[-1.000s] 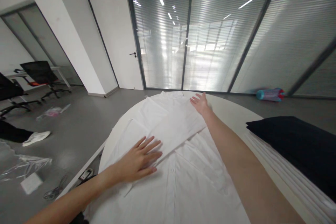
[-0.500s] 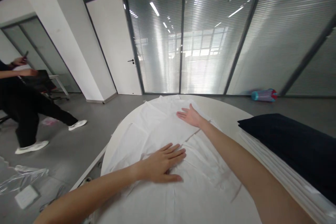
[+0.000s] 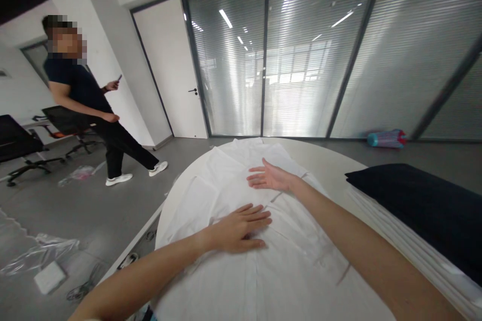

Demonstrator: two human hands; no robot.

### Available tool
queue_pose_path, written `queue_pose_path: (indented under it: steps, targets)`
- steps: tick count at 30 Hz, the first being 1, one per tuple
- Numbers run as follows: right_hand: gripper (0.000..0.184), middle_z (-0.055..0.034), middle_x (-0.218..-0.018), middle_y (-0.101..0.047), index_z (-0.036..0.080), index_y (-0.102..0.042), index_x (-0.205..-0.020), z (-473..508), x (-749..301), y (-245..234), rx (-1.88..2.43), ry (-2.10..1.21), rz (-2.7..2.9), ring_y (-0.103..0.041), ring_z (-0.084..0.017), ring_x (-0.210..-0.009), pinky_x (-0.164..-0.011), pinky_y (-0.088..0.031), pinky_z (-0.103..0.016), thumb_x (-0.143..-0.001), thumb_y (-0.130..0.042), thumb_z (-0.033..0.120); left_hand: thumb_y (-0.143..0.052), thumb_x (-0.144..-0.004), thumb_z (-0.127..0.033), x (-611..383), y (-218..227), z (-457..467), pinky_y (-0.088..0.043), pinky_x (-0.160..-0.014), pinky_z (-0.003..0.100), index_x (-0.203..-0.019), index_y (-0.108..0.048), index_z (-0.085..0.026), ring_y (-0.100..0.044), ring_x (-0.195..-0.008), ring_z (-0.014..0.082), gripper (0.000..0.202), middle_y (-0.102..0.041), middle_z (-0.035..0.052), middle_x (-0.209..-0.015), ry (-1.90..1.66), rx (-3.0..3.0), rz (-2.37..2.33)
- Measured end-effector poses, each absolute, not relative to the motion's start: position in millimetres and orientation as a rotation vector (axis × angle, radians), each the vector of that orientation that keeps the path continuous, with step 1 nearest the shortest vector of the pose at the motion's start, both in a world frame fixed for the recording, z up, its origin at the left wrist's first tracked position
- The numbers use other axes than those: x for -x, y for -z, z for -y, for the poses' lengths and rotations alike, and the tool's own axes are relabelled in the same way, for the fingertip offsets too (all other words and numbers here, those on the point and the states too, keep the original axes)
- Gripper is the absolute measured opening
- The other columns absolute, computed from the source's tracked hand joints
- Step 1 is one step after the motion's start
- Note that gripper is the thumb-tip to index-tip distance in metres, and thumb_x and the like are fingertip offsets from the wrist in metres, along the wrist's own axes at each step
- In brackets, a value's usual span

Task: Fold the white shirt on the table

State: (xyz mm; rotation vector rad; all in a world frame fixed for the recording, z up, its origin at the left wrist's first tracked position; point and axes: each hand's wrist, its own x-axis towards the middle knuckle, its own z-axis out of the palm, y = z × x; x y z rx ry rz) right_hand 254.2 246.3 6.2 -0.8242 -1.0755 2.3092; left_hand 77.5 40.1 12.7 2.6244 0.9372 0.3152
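Spread over the round white table (image 3: 320,153) is a white cloth garment (image 3: 241,281), wrinkled in places, its kind not fully clear. My left hand (image 3: 241,228) lies flat on the middle of it, palm down, with the fingers stretched to the right. Farther up, my right hand (image 3: 271,176) is over the cloth with its fingers spread to the left and the thumb raised. Whether the right palm touches the fabric I cannot tell. Neither hand grips anything. A short dark slit or seam (image 3: 276,196) shows in the cloth between the hands.
At the table's right lies a stack of folded white cloth (image 3: 395,230) topped by dark navy cloth (image 3: 417,195). A person (image 3: 86,85) walks at the left, holding a phone. Clear plastic wrap (image 3: 48,251), a white box (image 3: 49,277) and office chairs (image 3: 18,143) are on the floor.
My right hand has moved slightly nearer and to the left over the cloth. The left hand stays nearly in place. The person at the left has walked rightward, more fully into view.
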Motion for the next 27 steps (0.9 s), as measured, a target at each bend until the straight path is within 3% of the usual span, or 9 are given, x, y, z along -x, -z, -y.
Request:
queue_pose_path:
  steps: [2,5,7,10,14,21,23,27]
  targets:
    - [0.046,-0.0221,-0.103,-0.068,0.009,-0.054,-0.117,-247,-269,-6,0.921,-2.218,1.003,-0.072,-0.024,-0.089,-0.08,-0.06,-0.039,-0.101,-0.038,0.05,-0.045,-0.099,-0.053,-77,-12,-40,-0.015,-0.124,0.047,-0.154,-0.034,-0.021,-0.019,-0.151,0.0254,0.065,-0.032,0.0075,-0.159,-0.326,-2.625,-0.928]
    - [0.032,-0.0138,-0.098,-0.068,0.016,-0.051,-0.118,-267,-299,-11,1.076,-1.74,0.774,-0.071,-0.017,-0.076,-0.075,-0.062,-0.032,-0.103,-0.039,0.041,-0.046,-0.099,-0.053,-76,-11,-40,-0.015,-0.124,0.046,-0.154,-0.035,-0.021,-0.02,-0.151,0.0249,0.065,-0.034,0.0078,-0.159,-0.351,-2.633,-0.921]
    - [0.027,-0.0094,-0.097,-0.067,0.022,-0.05,-0.118,-277,-309,-16,1.102,-1.614,0.738,-0.069,-0.014,-0.07,-0.073,-0.062,-0.031,-0.103,-0.036,0.04,-0.046,-0.098,-0.053,-76,-10,-40,-0.016,-0.123,0.046,-0.154,-0.036,-0.022,-0.021,-0.15,0.0247,0.064,-0.034,0.0075,-0.158,-0.365,-2.635,-0.918]
    - [0.026,-0.0105,-0.096,-0.069,0.021,-0.054,-0.114,-269,-306,-17,1.093,-1.646,0.777,-0.071,-0.017,-0.071,-0.072,-0.063,-0.035,-0.103,-0.038,0.039,-0.046,-0.099,-0.052,-77,-10,-40,-0.017,-0.123,0.046,-0.153,-0.037,-0.022,-0.022,-0.15,0.0248,0.063,-0.036,0.0075,-0.158,-0.372,-2.634,-0.92]
    - [0.031,-0.0155,-0.097,-0.07,0.014,-0.056,-0.116,-242,-296,-6,1.009,-2.008,0.918,-0.073,-0.024,-0.081,-0.079,-0.062,-0.046,-0.095,-0.06,0.036,-0.046,-0.099,-0.05,-77,-9,-41,-0.018,-0.123,0.048,-0.151,-0.04,-0.021,-0.022,-0.15,0.0253,0.06,-0.037,0.0079,-0.157,-0.375,-2.603,-0.91]
    - [0.03,-0.0023,-0.091,-0.069,0.027,-0.049,-0.131,-245,-305,-12,1.092,-1.573,0.735,-0.064,-0.008,-0.055,-0.066,-0.062,-0.024,-0.102,-0.041,0.032,-0.041,-0.101,-0.05,-60,-21,-42,-0.032,-0.119,0.045,-0.142,-0.053,-0.022,-0.035,-0.145,0.0234,0.051,-0.045,0.0089,-0.152,-0.615,-2.329,-0.919]
    - [0.027,-0.0067,-0.089,-0.071,0.02,-0.055,-0.124,-234,-295,-13,1.083,-1.638,0.778,-0.067,-0.012,-0.061,-0.067,-0.063,-0.029,-0.101,-0.046,0.031,-0.041,-0.101,-0.051,-52,-26,-39,-0.033,-0.119,0.044,-0.143,-0.052,-0.022,-0.036,-0.144,0.0235,0.052,-0.046,0.008,-0.151,-0.669,-2.301,-0.999]
    - [0.034,-0.0196,-0.101,-0.071,0.01,-0.059,-0.115,-201,-277,-6,0.929,-2.136,1.017,-0.073,-0.024,-0.089,-0.079,-0.062,-0.04,-0.1,-0.05,0.039,-0.04,-0.101,-0.052,-39,-26,-26,-0.026,-0.122,0.046,-0.147,-0.047,-0.023,-0.027,-0.148,0.0235,0.055,-0.043,0.0067,-0.153,-0.546,-2.426,-1.083]
